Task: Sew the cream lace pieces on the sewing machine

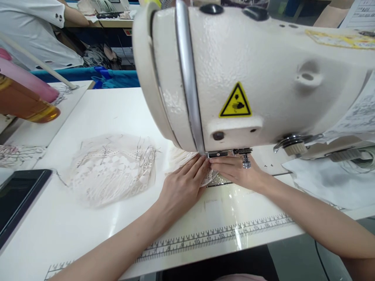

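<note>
A cream sewing machine [258, 74] fills the upper right of the head view. Under its head lies a small piece of white lace [181, 158]. My left hand [184, 183] lies flat on that lace with its fingers stretched toward the needle area. My right hand [237, 171] rests beside it just below the presser foot [231, 153], fingers extended and pressed on the lace edge. The fingertips of both hands nearly meet. The needle itself is hidden by the machine head.
A pile of lace pieces [113, 168] lies left of my hands on the white table [88, 226]. A printed ruler [216, 234] runs along the front edge. A dark tablet [17, 199] sits far left; thread cones [26, 97] behind it. Another person's sleeve [35, 23] shows top left.
</note>
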Demonstrator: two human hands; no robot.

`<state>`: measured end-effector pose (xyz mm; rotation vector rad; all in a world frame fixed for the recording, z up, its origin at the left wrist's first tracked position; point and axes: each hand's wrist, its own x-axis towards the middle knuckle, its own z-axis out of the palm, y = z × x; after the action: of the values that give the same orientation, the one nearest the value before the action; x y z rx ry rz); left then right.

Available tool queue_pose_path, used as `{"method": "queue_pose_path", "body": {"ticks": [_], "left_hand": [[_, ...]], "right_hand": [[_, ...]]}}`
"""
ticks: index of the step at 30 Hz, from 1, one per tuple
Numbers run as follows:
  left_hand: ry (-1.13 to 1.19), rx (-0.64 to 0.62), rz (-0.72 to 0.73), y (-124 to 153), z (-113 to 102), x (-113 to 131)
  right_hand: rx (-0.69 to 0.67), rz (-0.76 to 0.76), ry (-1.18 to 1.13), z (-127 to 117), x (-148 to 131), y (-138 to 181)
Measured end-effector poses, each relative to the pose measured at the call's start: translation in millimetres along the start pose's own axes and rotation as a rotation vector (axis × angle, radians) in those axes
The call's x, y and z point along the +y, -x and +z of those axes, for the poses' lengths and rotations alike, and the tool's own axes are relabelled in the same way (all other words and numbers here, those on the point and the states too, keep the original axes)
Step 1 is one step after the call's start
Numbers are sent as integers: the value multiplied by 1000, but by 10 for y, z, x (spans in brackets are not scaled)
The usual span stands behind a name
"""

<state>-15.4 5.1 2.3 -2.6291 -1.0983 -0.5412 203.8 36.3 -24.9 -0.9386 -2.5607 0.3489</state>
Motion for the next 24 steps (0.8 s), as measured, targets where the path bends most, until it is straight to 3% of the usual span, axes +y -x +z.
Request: {"method": "queue_pose_path", "body": {"ticks": [5, 15, 24], "left_hand": [[-10, 1, -3, -12, -6, 9], [21, -15, -36, -17, 12, 8], [46, 3, -22, -38, 57, -50]], "right_hand": [[30, 101, 18, -87, -83, -31], [163, -22, 168, -134, -63, -85], [201, 122, 131, -140, -130, -127]]}}
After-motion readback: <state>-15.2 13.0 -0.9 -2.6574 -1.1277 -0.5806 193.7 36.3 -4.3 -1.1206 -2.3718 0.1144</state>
